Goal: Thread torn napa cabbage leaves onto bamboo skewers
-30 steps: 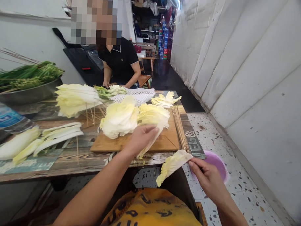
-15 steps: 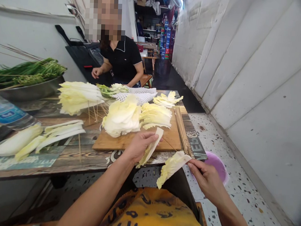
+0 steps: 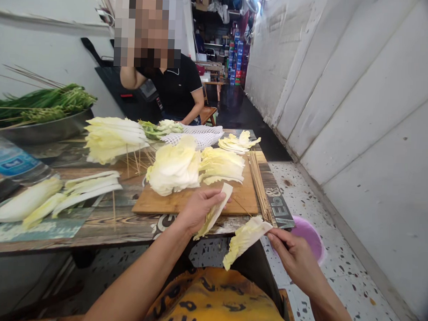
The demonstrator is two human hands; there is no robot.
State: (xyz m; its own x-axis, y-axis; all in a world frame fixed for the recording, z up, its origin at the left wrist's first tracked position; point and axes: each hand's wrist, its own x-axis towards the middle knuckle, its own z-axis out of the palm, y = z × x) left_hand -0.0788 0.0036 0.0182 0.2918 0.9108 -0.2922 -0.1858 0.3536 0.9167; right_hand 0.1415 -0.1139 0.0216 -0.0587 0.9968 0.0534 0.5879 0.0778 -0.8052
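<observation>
Between the thumb and fingers of my left hand (image 3: 201, 207) is a narrow piece of cabbage leaf (image 3: 217, 210), held upright at the chopping board's front edge. My right hand (image 3: 291, 250) pinches the end of a bamboo skewer, mostly hidden, where a second cabbage leaf (image 3: 246, 239) hangs. A thin skewer (image 3: 243, 207) shows beyond that leaf, pointing towards my left hand. On the wooden chopping board (image 3: 163, 203) lie a large pile of cabbage leaves (image 3: 173, 168) and a smaller stack (image 3: 222, 165). Loose bamboo skewers (image 3: 258, 185) lie along its right side.
Skewered cabbage (image 3: 114, 138) and a metal basin of greens (image 3: 50, 124) stand left. A cabbage piece (image 3: 26, 201), a plastic bottle (image 3: 17, 163) and leaf trimmings (image 3: 239, 141) lie on the table. Across sits a person in black (image 3: 181, 84). A purple basin (image 3: 307, 238) is on the floor.
The person across the table has raised one arm towards the head. My hands and the two leaves are almost where they were; the view has shifted slightly.
</observation>
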